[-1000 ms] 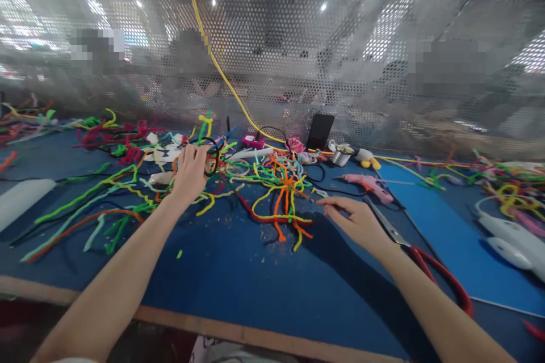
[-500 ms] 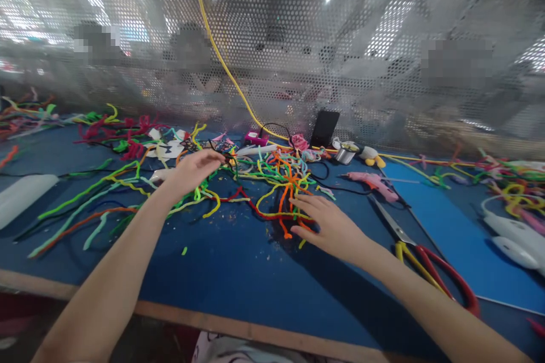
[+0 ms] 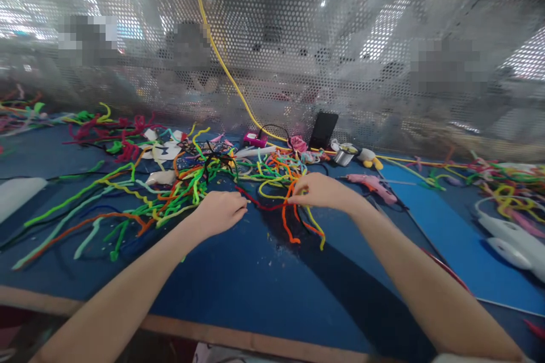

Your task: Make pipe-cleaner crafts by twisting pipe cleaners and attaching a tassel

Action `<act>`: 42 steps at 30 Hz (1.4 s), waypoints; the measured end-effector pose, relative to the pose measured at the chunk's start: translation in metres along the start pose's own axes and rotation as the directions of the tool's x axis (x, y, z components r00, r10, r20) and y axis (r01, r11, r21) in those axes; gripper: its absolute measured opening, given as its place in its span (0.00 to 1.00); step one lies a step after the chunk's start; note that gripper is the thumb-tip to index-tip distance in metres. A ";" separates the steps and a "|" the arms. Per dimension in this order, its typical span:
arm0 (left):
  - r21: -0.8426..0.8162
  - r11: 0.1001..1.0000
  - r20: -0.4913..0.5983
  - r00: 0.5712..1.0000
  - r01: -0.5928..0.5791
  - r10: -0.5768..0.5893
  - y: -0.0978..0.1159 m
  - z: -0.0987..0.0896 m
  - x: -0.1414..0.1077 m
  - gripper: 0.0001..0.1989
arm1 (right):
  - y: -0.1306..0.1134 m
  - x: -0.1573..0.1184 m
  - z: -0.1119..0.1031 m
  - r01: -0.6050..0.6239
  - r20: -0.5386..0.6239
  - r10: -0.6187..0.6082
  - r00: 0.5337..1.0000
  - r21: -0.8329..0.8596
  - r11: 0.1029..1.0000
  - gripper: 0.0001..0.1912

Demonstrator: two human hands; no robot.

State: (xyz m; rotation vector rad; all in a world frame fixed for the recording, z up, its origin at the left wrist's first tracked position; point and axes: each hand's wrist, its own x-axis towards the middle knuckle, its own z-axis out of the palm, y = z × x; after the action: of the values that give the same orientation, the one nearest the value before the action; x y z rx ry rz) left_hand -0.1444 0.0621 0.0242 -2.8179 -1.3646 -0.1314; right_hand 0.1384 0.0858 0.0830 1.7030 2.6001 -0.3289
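My left hand [image 3: 221,212] is closed low over the table, just in front of the pile of green pipe cleaners [image 3: 183,190]; what its fingers hold, if anything, is too small to name. My right hand [image 3: 309,190] pinches at a red pipe cleaner [image 3: 266,207], beside orange pipe cleaners [image 3: 289,229] that hang down in front of it. A yellow-green strand [image 3: 317,229] lies below its fingers. Behind my left hand sits a black bundle of pipe cleaners [image 3: 217,160].
A pink glue gun [image 3: 374,186], a wire spool [image 3: 344,154] and a black phone [image 3: 323,129] stand or lie behind my right hand. My right forearm mostly covers the scissors [image 3: 447,269]. A perforated metal screen [image 3: 272,57] rises behind the blue table [image 3: 255,289].
My left hand has come down and toward me from the black bundle, and its fingers have closed. My right hand has risen slightly and changed from spread fingers to a pinch.
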 end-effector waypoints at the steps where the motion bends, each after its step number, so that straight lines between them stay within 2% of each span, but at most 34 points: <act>1: 0.011 1.000 -0.008 1.000 0.005 -0.005 -0.001 0.000 0.000 0.13 | 0.000 0.008 -0.006 -0.005 0.079 -0.002 0.997 0.098 0.995 0.23; 2: 0.019 1.000 -0.018 1.000 0.007 -0.007 -0.002 0.001 0.001 0.13 | -0.001 0.017 -0.011 -0.014 0.093 -0.001 0.996 0.166 0.986 0.27; 3: 0.026 1.000 -0.028 1.000 0.007 -0.006 -0.002 0.001 0.001 0.13 | -0.002 0.026 -0.014 0.002 0.042 -0.011 0.999 0.200 0.980 0.27; 4: 0.032 0.999 -0.036 0.999 0.005 -0.004 -0.003 0.001 0.001 0.13 | -0.005 0.037 -0.015 0.055 -0.065 -0.043 0.997 0.195 0.979 0.25; 6: 0.046 0.999 -0.048 0.999 0.002 0.000 -0.003 0.002 0.002 0.14 | -0.013 0.062 -0.012 0.204 -0.267 -0.162 0.950 0.135 0.970 0.12; 8: 0.058 0.998 -0.056 0.998 -0.004 0.008 -0.003 0.002 0.002 0.14 | -0.023 0.088 -0.004 0.256 -0.281 -0.218 0.934 0.103 0.961 0.10; 11: 0.072 0.997 -0.059 0.998 -0.026 0.030 -0.004 0.003 0.002 0.14 | -0.033 0.117 0.008 0.288 -0.234 -0.268 0.935 0.057 0.956 0.08; 14: 0.088 0.995 -0.060 0.997 -0.042 0.047 -0.006 0.005 0.002 0.15 | -0.035 0.132 0.017 0.302 -0.169 -0.292 0.941 0.034 0.953 0.08; 16: 0.100 0.994 -0.061 0.996 -0.051 0.058 -0.007 0.006 0.002 0.14 | -0.033 0.135 0.019 0.304 -0.166 -0.295 0.941 0.027 0.952 0.07; 19: 0.108 0.992 -0.059 0.996 -0.061 0.067 -0.007 0.007 0.003 0.14 | -0.030 0.133 0.017 0.307 -0.232 -0.293 0.927 0.022 0.952 0.08; 23: 0.105 0.993 -0.072 0.995 -0.062 0.070 -0.006 0.007 0.003 0.14 | -0.032 0.123 -0.002 0.305 -0.372 -0.273 0.887 0.027 0.952 0.11; 25: 0.103 0.993 -0.076 0.995 -0.060 0.068 -0.005 0.006 0.003 0.14 | -0.035 0.112 -0.016 0.307 -0.463 -0.253 0.850 0.044 0.951 0.12; 29: 0.084 0.995 -0.063 0.996 -0.050 0.055 -0.007 0.006 0.003 0.14 | -0.040 0.084 -0.044 0.384 -0.651 -0.215 0.728 0.128 0.914 0.08; 31: 0.050 0.998 -0.068 0.997 -0.025 0.028 -0.009 0.007 0.003 0.13 | -0.040 0.068 -0.056 0.395 -0.689 -0.181 0.702 0.164 0.904 0.06; 34: -0.092 0.992 -0.180 0.978 0.091 -0.106 -0.012 0.008 0.003 0.10 | -0.039 0.048 -0.071 0.397 -0.727 -0.137 0.672 0.198 0.896 0.07; 36: -0.296 0.947 -0.348 0.910 0.122 -0.226 -0.011 0.005 0.007 0.09 | -0.038 0.038 -0.077 0.413 -0.756 -0.120 0.644 0.212 0.886 0.08; 38: -0.510 0.860 -0.480 0.821 0.026 -0.309 -0.006 -0.002 0.015 0.16 | -0.039 0.034 -0.080 0.430 -0.763 -0.088 0.641 0.262 0.864 0.10; 39: -0.589 0.806 -0.510 0.799 -0.054 -0.319 -0.002 -0.006 0.021 0.22 | -0.041 0.033 -0.079 0.445 -0.752 -0.061 0.656 0.320 0.837 0.12; 41: -0.672 0.709 -0.508 0.829 -0.212 -0.234 0.006 -0.014 0.037 0.31 | -0.046 0.033 -0.075 0.494 -0.697 -0.004 0.717 0.504 0.708 0.15; 42: -0.698 0.656 -0.491 0.859 -0.286 -0.148 0.009 -0.017 0.046 0.33 | -0.049 0.034 -0.072 0.517 -0.652 0.011 0.758 0.612 0.598 0.16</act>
State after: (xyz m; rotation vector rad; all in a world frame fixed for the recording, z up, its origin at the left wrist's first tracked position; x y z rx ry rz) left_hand -0.1106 0.0917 0.0448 -2.9843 -1.2269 -1.7071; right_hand 0.0873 0.1106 0.1575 1.7723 3.5625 -1.3044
